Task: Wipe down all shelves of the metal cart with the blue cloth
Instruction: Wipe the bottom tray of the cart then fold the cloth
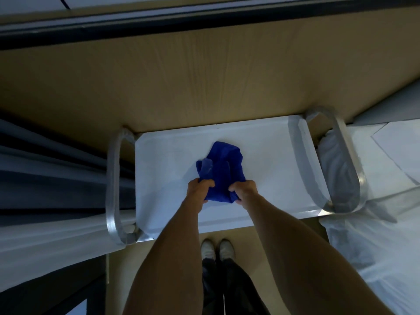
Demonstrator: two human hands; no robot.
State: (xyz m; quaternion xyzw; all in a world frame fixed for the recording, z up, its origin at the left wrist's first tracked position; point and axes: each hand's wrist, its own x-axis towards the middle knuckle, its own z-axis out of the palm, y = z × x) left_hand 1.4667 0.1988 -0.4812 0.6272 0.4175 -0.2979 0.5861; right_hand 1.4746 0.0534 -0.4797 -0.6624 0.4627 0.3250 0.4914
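1. Two hands grip one cloth (221,164): the left hand (200,188) has its fingers curled round the near left corner, and the right hand (244,189) has its fingers curled round the near right corner.
2. The cloth is deep blue, bunched and folded into a lump, with a paler fold showing on its left side. It lies on the top shelf (272,160) of the cart, about midway between the left and right ends, with its near edge gathered in the hands.
3. The shelf is pale and flat with rounded corners. Bare surface lies to the left of the cloth, to its right and beyond it up to the far edge.
4. One looped metal handle (113,185) stands at the left end of the shelf and another (350,169) at the right end.
5. The far edge of the shelf sits against a tan wooden surface (181,83).
6. Draped fabric (45,169) hangs just beside the left handle, and white sheeting (375,235) lies close to the right one.
7. Below the near edge, two white shoes (217,248) stand on the floor, close to the cart.
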